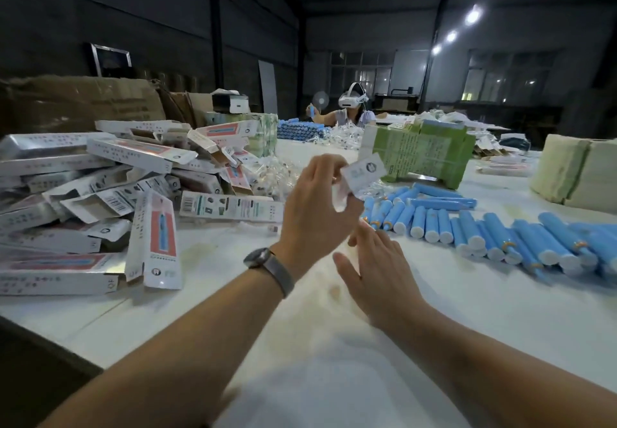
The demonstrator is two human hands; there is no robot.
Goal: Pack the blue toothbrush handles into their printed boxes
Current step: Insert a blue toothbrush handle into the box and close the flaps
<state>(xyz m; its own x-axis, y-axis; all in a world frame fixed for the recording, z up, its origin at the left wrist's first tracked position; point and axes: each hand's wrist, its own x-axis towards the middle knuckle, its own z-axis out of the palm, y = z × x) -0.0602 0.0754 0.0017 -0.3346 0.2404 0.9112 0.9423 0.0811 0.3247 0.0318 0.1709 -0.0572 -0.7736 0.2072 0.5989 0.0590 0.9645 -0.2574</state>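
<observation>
Well under way by the look of it, yet far from finished: a large untidy heap of printed boxes (100, 193) piled on the left of the white desk (334, 344), some with end flaps hanging open, so impossible to say how many already filled. Still to pack: a long row of blue toothbrush handles (484, 230) lying loose on the right side of the desk, white end caps toward the camera, plus a further bank of blue handles (297, 128) at the far end near a second person wearing a white headset (354, 98). Left hand (314, 207) raised above the desk, fingers curled round a small white printed card or flap (364, 172) together with something clear, perhaps a plastic sleeve; exact item hard to tell through blur. Right hand (374, 260) flat and empty, fingers spread, reaching toward the nearest handles but not touching them. Writing: barcode and small print on box backs, a round logo on box ends and on the held card, characters like "OF" on one flap; nothing else legible, no brand readable. Green printed paper bundles (420, 157) behind the handles, text too small to read.
</observation>
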